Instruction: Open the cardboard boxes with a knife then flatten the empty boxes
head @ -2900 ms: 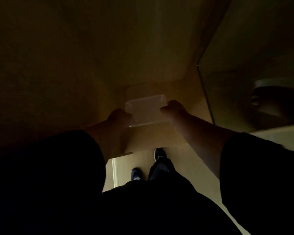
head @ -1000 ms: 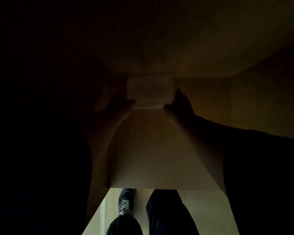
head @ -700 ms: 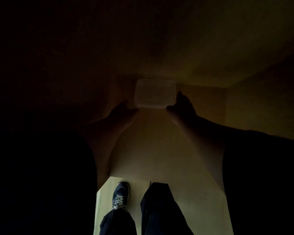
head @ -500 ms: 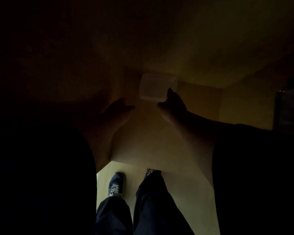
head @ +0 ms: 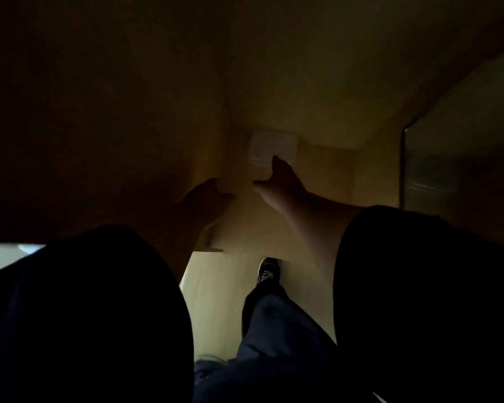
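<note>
Although the light is very poor, a large cardboard box fills the upper view, its open side toward the camera. Deep inside, against the far panel, sits a pale translucent container. Reaching in, the right hand touches the container's lower right edge, thumb spread from raised fingers; whether it grips cannot be told. Near the box's left wall, the left hand appears loosely curled, holding nothing visible. Below the box's near edge, a dark shoe stands on pale floor.
</note>
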A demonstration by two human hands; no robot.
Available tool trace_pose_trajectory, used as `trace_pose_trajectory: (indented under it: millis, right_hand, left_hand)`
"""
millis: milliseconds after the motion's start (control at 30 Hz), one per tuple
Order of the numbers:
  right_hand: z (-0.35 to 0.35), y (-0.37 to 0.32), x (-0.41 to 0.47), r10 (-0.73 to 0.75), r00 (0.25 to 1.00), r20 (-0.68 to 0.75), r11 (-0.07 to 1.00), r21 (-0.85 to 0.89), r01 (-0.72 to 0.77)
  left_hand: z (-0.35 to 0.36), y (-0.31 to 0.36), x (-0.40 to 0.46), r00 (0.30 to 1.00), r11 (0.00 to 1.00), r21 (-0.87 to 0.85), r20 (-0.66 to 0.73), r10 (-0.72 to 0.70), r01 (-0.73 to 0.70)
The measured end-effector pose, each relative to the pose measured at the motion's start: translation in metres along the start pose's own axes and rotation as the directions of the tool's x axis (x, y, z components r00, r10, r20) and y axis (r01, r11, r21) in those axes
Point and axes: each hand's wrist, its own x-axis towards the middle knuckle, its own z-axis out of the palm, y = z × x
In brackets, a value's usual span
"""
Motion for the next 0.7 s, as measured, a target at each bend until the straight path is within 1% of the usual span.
trace_pose_trajectory:
  millis: [100,200,267,300,367,467,567,667,700]
  right_hand:
    - [-0.004,-0.006,-0.051,-0.032,0.999,-0.034,0.999,-0.009,0.031]
    - [0.003,-0.009,-0.105,-0.113,0.991,-0.078,0.994,0.003,0.113]
    - [0.016,-0.012,-0.137,-0.118,0.992,-0.036,0.993,-0.031,0.117]
    - [0.024,-0.016,-0.152,-0.1,0.995,-0.007,0.993,-0.068,0.1]
    - [0.042,-0.025,-0.178,-0.106,0.993,0.056,0.98,-0.161,0.114]
    - [0.072,-0.043,-0.212,-0.17,0.968,0.185,0.929,-0.298,0.22]
    - [0.105,-0.068,-0.235,-0.248,0.918,0.311,0.823,-0.433,0.369]
    - [0.133,-0.099,-0.255,-0.306,0.867,0.392,0.73,-0.487,0.478]
    - [0.143,-0.111,-0.259,-0.324,0.84,0.435,0.694,-0.494,0.524]
  left_hand:
    - [-0.013,-0.011,-0.041,0.997,0.994,0.071,0.012,0.079,-0.08]
    - [-0.022,-0.03,-0.092,0.991,0.988,0.078,-0.004,0.133,-0.132]
    - [-0.026,-0.053,-0.134,0.986,0.982,0.098,-0.017,0.165,-0.162]
    - [-0.027,-0.069,-0.15,0.982,0.977,0.108,-0.022,0.189,-0.185]
    - [-0.031,-0.105,-0.176,0.977,0.971,0.119,-0.017,0.211,-0.208]
    - [-0.034,-0.165,-0.202,0.988,0.987,0.073,-0.041,0.146,-0.143]
    - [-0.039,-0.226,-0.233,0.993,0.998,0.027,-0.1,0.063,-0.06]
    - [-0.042,-0.281,-0.264,0.991,1.0,-0.015,-0.134,-0.028,0.027]
    - [-0.043,-0.301,-0.273,0.986,0.998,-0.032,-0.153,-0.061,0.056]
